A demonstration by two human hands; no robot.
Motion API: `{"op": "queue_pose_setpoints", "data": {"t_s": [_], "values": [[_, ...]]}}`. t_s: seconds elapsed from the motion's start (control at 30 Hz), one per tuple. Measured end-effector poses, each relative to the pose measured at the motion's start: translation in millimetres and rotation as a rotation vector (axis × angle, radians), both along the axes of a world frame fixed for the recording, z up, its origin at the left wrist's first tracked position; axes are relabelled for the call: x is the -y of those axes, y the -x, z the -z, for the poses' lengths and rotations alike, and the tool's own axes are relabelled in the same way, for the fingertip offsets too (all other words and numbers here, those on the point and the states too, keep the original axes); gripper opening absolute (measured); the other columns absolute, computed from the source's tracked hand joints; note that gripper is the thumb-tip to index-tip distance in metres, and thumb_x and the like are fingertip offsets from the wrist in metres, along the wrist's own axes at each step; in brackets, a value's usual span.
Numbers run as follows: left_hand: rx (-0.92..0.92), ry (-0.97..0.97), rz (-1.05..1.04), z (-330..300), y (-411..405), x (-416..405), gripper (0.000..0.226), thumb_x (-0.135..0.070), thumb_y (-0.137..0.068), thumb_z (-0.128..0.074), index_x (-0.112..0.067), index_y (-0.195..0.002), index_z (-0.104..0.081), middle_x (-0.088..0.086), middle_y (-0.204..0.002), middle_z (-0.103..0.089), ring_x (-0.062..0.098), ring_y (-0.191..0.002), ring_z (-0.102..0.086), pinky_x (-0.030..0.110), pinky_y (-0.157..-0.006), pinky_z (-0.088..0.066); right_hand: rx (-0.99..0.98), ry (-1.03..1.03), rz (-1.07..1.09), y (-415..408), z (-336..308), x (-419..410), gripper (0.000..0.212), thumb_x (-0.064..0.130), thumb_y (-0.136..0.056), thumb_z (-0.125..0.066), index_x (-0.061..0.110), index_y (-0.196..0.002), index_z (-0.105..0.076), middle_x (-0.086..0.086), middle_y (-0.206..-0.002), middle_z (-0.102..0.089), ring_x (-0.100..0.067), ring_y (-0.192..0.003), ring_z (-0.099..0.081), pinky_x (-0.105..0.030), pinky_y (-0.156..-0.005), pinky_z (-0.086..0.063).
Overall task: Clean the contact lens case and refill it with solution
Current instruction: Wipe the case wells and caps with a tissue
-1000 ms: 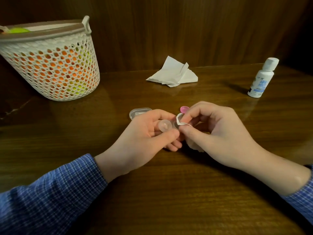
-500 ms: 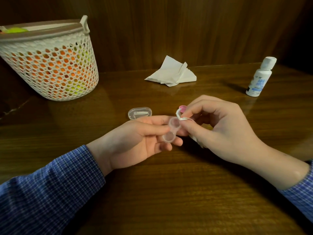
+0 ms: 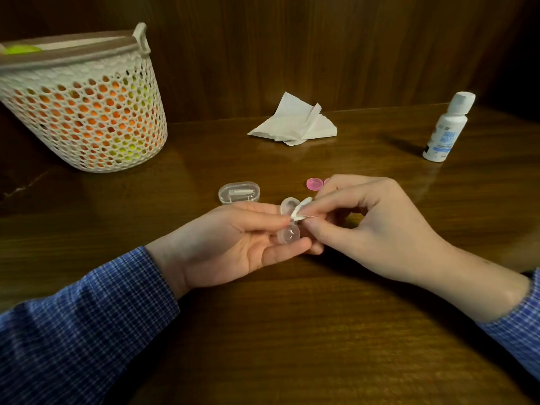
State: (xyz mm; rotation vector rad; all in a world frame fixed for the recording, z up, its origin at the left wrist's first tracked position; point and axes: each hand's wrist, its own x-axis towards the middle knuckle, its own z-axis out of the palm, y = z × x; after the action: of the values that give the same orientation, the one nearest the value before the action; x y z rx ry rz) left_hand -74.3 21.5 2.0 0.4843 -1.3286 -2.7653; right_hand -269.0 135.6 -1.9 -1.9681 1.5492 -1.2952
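Head view: left hand [image 3: 233, 247] pinches case [image 3: 288, 222] above table [image 3: 292, 331], wells up. Right hand [image 3: 374, 226] pinches tissue wad [image 3: 301, 208] at far well. Suggest twisting wad round well floor, light pressure, then near well; bottle [image 3: 448, 128] untouched.

White perforated plastic basket [image 3: 87, 118]: stands at the far left of the wooden table [image 3: 292, 331], loop handle at its rim, orange and yellow-green contents showing through the holes. Clear oval plastic box [image 3: 239, 193]: lies near the table's middle, lid closed, a small white item inside. Dark wood-panelled wall [image 3: 292, 48]: runs behind the table's far edge. Blue checked sleeves [image 3: 81, 323]: at the lower left and lower right corners.
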Motion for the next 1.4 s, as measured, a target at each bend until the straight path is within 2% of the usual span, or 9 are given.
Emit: {"op": "queue_pose_setpoints", "data": {"t_s": [0.17, 0.33, 0.47, 0.6, 0.77, 1.07, 1.2, 1.3, 1.4], "values": [[0.016, 0.134, 0.095, -2.8, -2.0, -0.6, 0.041, -0.011, -0.099, -0.056, 0.002, -0.137, -0.058, 0.023, -0.133, -0.066, 0.036, -0.126, -0.064, 0.034, -0.098, -0.058, -0.025, -0.008, 0.01, 0.2, -2.2, -0.5, 0.015, 0.014, -0.088, -0.077, 0.019, -0.1, -0.083, 0.006, -0.089, -0.075, -0.016, -0.085, -0.07, -0.039, -0.087, -0.059], [0.03, 0.298, 0.0, -0.6, -0.1, -2.1, 0.038, -0.017, -0.099, -0.057, -0.006, -0.135, -0.063, 0.015, -0.127, -0.071, 0.03, -0.119, -0.069, 0.031, -0.087, -0.06, -0.052, 0.051, 0.042, 1.6, -6.3, -3.6, 0.011, 0.013, -0.085, -0.076, 0.016, -0.094, -0.082, 0.005, -0.087, -0.074, -0.019, -0.081, -0.069, -0.028, -0.071, -0.058], [0.043, 0.33, -0.102, 1.0, 1.4, -2.2, 0.041, -0.02, -0.095, -0.06, -0.002, -0.133, -0.063, 0.009, -0.124, -0.071, 0.022, -0.108, -0.071, 0.027, -0.08, -0.059, -0.107, 0.072, 0.072, 1.5, -4.6, -3.7, 0.012, 0.005, -0.083, -0.079, 0.015, -0.088, -0.082, 0.004, -0.082, -0.073, -0.017, -0.077, -0.068, -0.015, -0.075, -0.052], [0.066, 0.366, -0.191, 3.3, 4.0, -3.4, 0.039, -0.019, -0.091, -0.062, 0.002, -0.124, -0.064, 0.008, -0.099, -0.071, 0.013, -0.084, -0.069, 0.022, -0.072, -0.058, -0.1, 0.079, 0.061, -4.1, -1.4, -3.9, 0.015, 0.009, -0.087, -0.076, 0.017, -0.097, -0.084, 0.003, -0.086, -0.076, -0.016, -0.081, -0.07, -0.019, -0.087, -0.051], [0.089, 0.42, -0.235, 5.1, 2.7, -2.7, 0.047, -0.015, -0.086, -0.065, 0.01, -0.125, -0.062, 0.015, -0.101, -0.072, 0.017, -0.086, -0.072, 0.024, -0.075, -0.06, -0.151, -0.009, 0.01, -6.3, -2.2, -5.2, 0.021, 0.016, -0.091, -0.07, 0.024, -0.108, -0.082, 0.012, -0.094, -0.074, -0.009, -0.095, -0.068, -0.017, -0.089, -0.052], [0.064, 0.532, -0.288, 6.7, -1.5, -3.6, 0.024, -0.015, -0.085, -0.065, 0.001, -0.1, -0.074, 0.012, -0.088, -0.075, 0.015, -0.08, -0.072, 0.023, -0.073, -0.059, -0.286, -0.047, 0.009, -4.2, -0.4, -6.3, 0.036, 0.007, -0.092, -0.072, 0.028, -0.121, -0.076, 0.011, -0.098, -0.068, -0.009, -0.094, -0.066, -0.027, -0.086, -0.055], [0.024, 0.64, -0.352, 7.2, -0.7, -7.0, 0.027, -0.014, -0.083, -0.065, 0.001, -0.104, -0.074, 0.011, -0.09, -0.076, 0.018, -0.083, -0.074, 0.024, -0.074, -0.06, -0.131, -0.14, 0.04, -10.0, -3.7, -8.7, 0.027, 0.016, -0.094, -0.071, 0.032, -0.115, -0.079, 0.019, -0.095, -0.074, -0.001, -0.097, -0.068, -0.01, -0.088, -0.05], [0.0, 0.785, -0.396, 7.9, -0.9, -11.1, 0.03, -0.015, -0.083, -0.064, -0.003, -0.109, -0.073, 0.005, -0.091, -0.077, 0.017, -0.081, -0.074, 0.024, -0.074, -0.06, 0.035, -0.307, 0.019, -8.6, -7.3, -9.9, 0.023, 0.017, -0.094, -0.073, 0.033, -0.107, -0.081, 0.011, -0.09, -0.078, -0.008, -0.086, -0.073, -0.02, -0.081, -0.058], [-0.012, 0.834, -0.394, 6.9, 0.9, -10.6, 0.03, -0.015, -0.084, -0.065, -0.006, -0.111, -0.073, 0.002, -0.1, -0.076, 0.018, -0.084, -0.073, 0.025, -0.074, -0.06, 0.553, -0.58, -0.133, -2.1, -12.4, -6.0, 0.023, 0.002, -0.087, -0.073, 0.016, -0.102, -0.083, -0.004, -0.099, -0.081, -0.015, -0.092, -0.076, -0.022, -0.08, -0.059]]}}
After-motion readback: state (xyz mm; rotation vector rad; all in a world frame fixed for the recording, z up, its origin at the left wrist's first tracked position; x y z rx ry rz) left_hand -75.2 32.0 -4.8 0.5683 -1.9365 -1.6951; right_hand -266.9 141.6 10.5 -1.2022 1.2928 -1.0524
